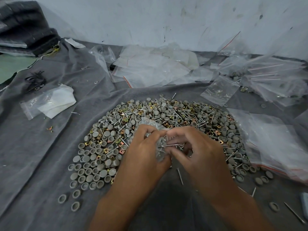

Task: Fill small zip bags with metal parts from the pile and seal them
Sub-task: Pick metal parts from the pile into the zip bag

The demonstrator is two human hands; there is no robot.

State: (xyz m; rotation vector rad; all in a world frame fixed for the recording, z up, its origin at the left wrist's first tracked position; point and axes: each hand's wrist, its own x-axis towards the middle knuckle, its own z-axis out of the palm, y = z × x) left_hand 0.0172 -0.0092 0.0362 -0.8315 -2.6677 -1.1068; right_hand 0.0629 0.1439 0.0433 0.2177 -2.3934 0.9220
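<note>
Nearest, a few loose screws and grey caps lie scattered on the grey cloth that covers the desk. Just beyond them both hands meet over the near edge of the pile. The left hand has its fingers curled round a small clear bag, a closed grip on the plastic. The right hand pinches several screws at the bag, its fingers bent round them.

The pile itself is a wide heap of grey round caps, screws and brass-coloured square clips, spread on the cloth under and behind the hands. To its right, touching the heap, lies a large clear bag with a red seal line. To the left sits a folded white sheet in plastic, and farther off a bundle of black clips.

Farthest back, empty zip bags lie in a loose heap, with filled ones at right, against the pale wall.
</note>
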